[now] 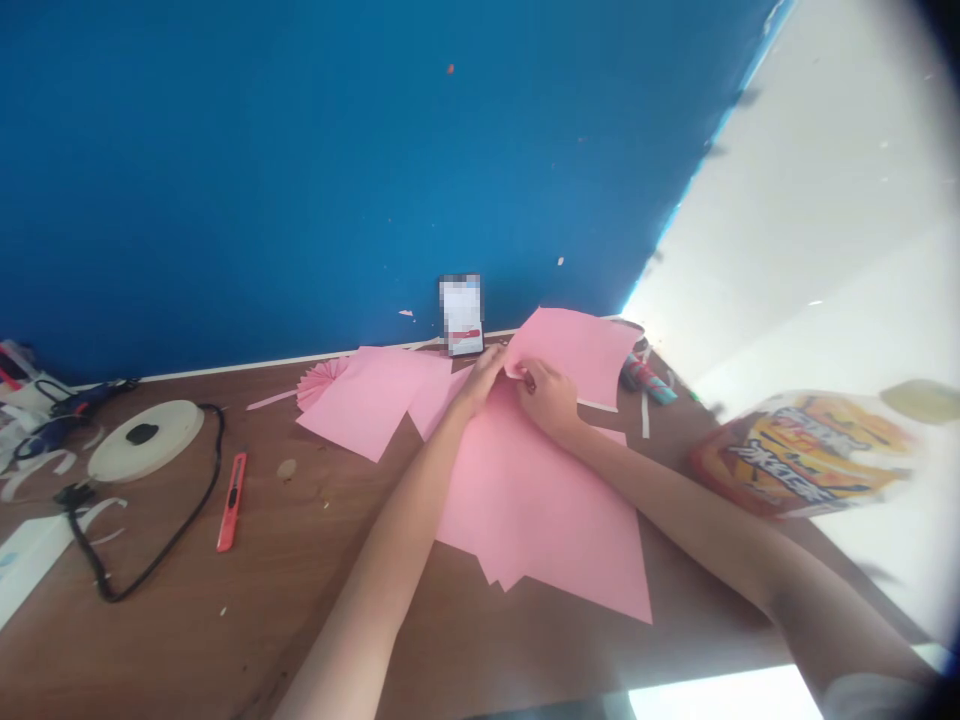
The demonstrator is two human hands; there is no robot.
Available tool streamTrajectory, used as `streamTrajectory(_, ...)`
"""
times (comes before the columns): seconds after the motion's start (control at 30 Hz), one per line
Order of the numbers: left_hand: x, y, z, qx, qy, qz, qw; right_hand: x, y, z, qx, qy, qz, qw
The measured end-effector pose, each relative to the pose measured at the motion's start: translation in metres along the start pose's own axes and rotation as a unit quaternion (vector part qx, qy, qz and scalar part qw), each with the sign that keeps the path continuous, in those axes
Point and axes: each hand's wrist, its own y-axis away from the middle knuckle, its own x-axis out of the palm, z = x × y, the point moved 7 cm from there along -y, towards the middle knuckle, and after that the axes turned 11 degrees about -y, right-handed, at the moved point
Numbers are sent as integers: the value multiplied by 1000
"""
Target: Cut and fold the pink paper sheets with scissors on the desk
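Note:
Several pink paper sheets [555, 500] lie overlapping in front of me. At the far edge of this stack my right hand [549, 398] has its fingers curled, pinching a raised edge of paper. Close to its left, my left hand [482, 383] grips the same edge, its fingertips partly hidden. Behind both hands rests another pink sheet [581, 350]. To the left are a loose pink sheet [382, 395] and a pleated pink paper fan [319, 380], partly covered by that sheet.
A phone [463, 315] leans against the blue wall. On the brown table [300, 560] at left are a red box cutter [232, 502], a round white disc [146, 440] and a black cable [169, 550]. A large plastic jar [806, 450] stands at right.

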Motion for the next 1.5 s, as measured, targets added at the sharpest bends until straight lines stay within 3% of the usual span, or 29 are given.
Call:
streamTrajectory(0.23, 14, 2, -1, 17, -3, 83, 996, -9, -4, -6, 38, -67, -44, 996)
streamTrajectory(0.53, 8, -5, 9, 0, 34, 54, 998, -15, -8, 6, -52, -140, -65, 987)
streamTrajectory(0.9, 13, -1, -4, 50, -78, 46, 995, -12, -8, 9, -52, -160, -35, 985)
streamTrajectory(1.5, 12, -2, -2, 44, -96, 41, 994, -7, -7, 9, -62, -144, -17, 987)
